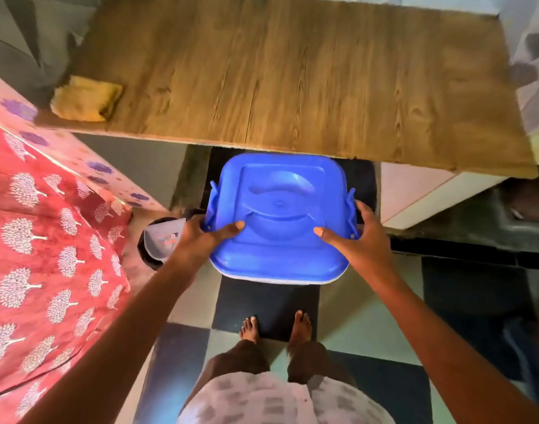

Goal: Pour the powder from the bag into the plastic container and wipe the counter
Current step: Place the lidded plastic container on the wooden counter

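Both hands, left hand (pixel 207 237) and right hand (pixel 358 237), grip a square blue plastic container (pixel 278 221) with side clips at frame centre, below the wooden bench (pixel 292 75).

A single wide-angle camera, worn on the person's head, looked steeply down from standing height, so the frame's edges bowed. Beyond the fingers (pixel 324 232) of the two hands lay the wooden counter (pixel 292 75) along the top of the frame; nearer than the fingers, at the bottom, were the forearms, the bare feet (pixel 298 327) and the checkered floor (pixel 366 316). The hands sat close, near the frame's centre.
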A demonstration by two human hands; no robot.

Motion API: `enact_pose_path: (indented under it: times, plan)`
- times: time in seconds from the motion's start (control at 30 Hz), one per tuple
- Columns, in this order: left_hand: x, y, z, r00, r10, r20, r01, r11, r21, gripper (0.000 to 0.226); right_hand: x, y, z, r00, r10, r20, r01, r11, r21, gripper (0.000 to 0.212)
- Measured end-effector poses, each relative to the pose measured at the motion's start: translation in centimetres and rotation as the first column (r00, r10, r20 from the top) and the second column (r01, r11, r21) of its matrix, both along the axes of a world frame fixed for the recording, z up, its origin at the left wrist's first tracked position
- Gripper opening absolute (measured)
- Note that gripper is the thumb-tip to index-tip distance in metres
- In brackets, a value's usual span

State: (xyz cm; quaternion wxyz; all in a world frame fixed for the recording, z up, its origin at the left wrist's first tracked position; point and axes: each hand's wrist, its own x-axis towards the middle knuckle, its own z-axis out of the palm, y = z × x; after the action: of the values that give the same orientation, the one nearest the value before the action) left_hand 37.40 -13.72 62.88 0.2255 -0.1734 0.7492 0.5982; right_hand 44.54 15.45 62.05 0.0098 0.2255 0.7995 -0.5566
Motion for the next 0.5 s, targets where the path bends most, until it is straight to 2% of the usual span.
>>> enact_pose_path:
  times: [0.1,0.2,0.27,0.37,0.5]
  plan:
    - [-0.1,0.1,5.9,0.997,0.005,-0.08,-0.012,0.996,-0.083,0.049,0.1,0.5,4.9,0.999,0.006,-0.04,-0.005,1.0,0.025,0.077]
    - [-1.4,0.5,10.4,0.994,0.03,-0.105,-0.044,0.991,-0.128,0.063,-0.8,1.3,8.3,0.996,0.043,-0.074,-0.038,0.998,0.056,0.088]
    - [-2.6,1.1,12.8,0.993,0.048,-0.11,-0.061,0.99,-0.126,0.059,-2.0,1.9,10.4,0.994,0.035,-0.107,-0.033,0.999,0.014,0.074]
    - [-5.0,2.1,15.7,0.985,0.083,-0.149,-0.097,0.991,-0.091,0.06,-4.5,2.8,12.8,0.99,0.013,-0.143,-0.021,0.998,-0.054,0.039]
    - [-9.5,3.1,18.3,0.964,0.103,-0.247,-0.132,0.986,-0.105,0.068,-9.3,3.9,15.0,0.976,-0.004,-0.216,-0.008,0.998,-0.055,0.037]
